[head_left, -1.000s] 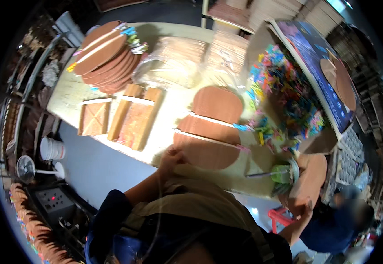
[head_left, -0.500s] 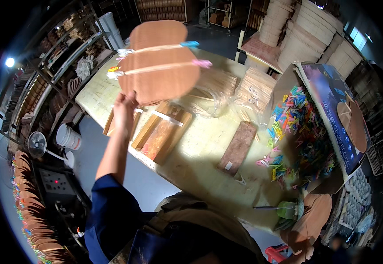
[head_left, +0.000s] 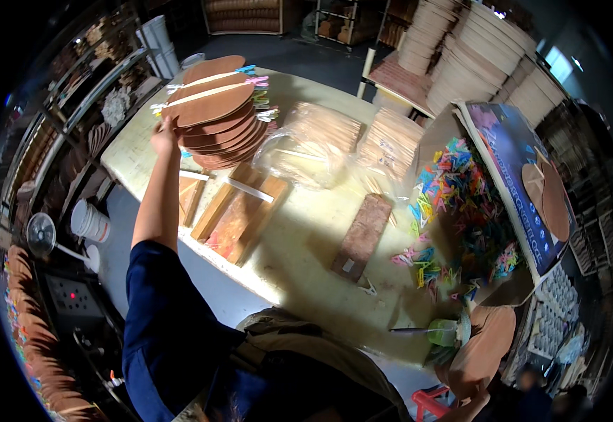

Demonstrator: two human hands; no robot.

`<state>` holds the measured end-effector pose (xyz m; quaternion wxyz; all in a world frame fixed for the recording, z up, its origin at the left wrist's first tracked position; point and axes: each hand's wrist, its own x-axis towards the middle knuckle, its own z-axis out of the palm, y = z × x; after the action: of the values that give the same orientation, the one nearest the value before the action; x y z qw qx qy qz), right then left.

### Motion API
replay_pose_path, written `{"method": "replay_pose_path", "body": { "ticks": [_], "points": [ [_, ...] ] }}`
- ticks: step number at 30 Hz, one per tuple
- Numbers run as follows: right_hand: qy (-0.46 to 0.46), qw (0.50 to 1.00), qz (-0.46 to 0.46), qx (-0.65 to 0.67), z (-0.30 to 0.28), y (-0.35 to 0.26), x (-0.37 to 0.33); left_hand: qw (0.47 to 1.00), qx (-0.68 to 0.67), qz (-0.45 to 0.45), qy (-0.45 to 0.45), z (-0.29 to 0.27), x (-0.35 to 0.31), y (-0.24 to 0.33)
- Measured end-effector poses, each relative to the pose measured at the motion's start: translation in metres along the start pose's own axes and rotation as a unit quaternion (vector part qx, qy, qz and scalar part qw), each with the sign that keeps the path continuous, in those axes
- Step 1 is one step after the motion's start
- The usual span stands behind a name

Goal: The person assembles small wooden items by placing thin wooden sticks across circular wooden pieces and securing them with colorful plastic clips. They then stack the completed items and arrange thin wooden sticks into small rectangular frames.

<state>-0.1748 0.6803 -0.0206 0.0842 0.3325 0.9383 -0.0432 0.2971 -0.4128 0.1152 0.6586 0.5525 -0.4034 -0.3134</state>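
My left hand (head_left: 166, 137) is closed on the near edge of a brown guitar-shaped wooden panel (head_left: 208, 109). Two pale wood strips (head_left: 216, 86) cross this panel, held at their ends by colored clothespins (head_left: 256, 81). The panel lies over a stack of similar panels (head_left: 229, 148) at the table's far left; whether it rests fully on them I cannot tell. Down at the lower right, my right hand (head_left: 472, 405) grips the lower end of another thin guitar-shaped panel (head_left: 486, 344), which shows no strips. Its fingers are partly hidden.
Wooden frames (head_left: 247, 211), bagged strips (head_left: 320, 133) and a brown block (head_left: 364, 235) lie on the table (head_left: 306, 246). To the right, an opened carton (head_left: 514, 190) holds many clothespins (head_left: 461, 204). A green cup with a brush (head_left: 444, 332) stands at the near right edge.
My left hand has moved left and lowered the panel with strips from the air onto the stack. The view has shifted slightly; my right hand still grips its panel.
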Motion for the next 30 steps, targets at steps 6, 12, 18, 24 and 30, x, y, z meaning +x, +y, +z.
{"method": "replay_pose_path", "body": {
  "ticks": [6, 12, 18, 24, 30],
  "points": [
    [0.116, 0.856, -0.402, -0.305, -0.02, 0.103, 0.043, 0.934, -0.008, 0.323, -0.153, 0.082, -0.25, 0.043],
    [0.039, 0.998, 0.053, 0.0, -0.046, -0.018, -0.035, 0.472, -0.045, 0.429, -0.769, 0.016, -0.583, 0.079],
    [0.028, 0.984, 0.15, 0.088, -0.079, -0.028, -0.093, 0.185, -0.169, 0.536, -0.806, -0.04, -0.8, 0.082],
    [0.081, 0.964, 0.102, 0.231, -0.046, 0.003, -0.046, 0.134, -0.094, 0.609, -0.776, -0.045, -0.845, 0.076],
    [0.124, 0.729, -0.238, 0.63, -0.001, 0.15, 0.009, 0.116, -0.154, 0.476, -0.858, -0.044, -0.844, 0.061]
  ]
}}
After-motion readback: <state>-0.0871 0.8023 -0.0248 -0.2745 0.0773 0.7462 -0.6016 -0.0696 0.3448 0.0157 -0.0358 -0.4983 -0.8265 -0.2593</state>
